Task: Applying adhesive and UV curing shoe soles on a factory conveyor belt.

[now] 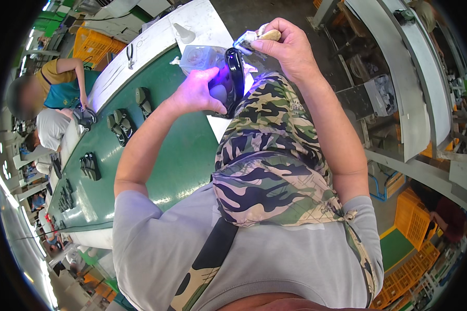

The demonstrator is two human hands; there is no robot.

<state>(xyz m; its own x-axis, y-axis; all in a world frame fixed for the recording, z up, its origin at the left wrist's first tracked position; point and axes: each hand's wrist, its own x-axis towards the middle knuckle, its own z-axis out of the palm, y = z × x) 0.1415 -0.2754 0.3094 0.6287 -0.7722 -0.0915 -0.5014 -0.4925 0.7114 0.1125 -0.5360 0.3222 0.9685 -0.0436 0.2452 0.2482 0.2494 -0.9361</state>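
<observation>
My left hand point(196, 92) reaches over the front of the work table, its fingers and thumb curved around a glossy black, elongated piece point(235, 78). Purple light falls on this piece and on my fingertips; it looks like footwear, but I cannot make out its exact kind. Higher up and to the right, my right hand point(288, 49) pinches a crumpled white cloth point(246, 40) with bluish stains. The cloth hangs close to the top end of the black piece; whether they touch is unclear. A translucent plastic tub point(197, 56) stands just beyond my left hand.
Several dark sandals point(121, 125) lie along the green conveyor belt point(158, 150). Pliers point(130, 56) and a translucent cone point(184, 34) rest on the white tabletop point(158, 32). A co-worker point(62, 78) handles a sandal at left. Metal racks point(394, 78) and orange crates point(412, 215) stand at right.
</observation>
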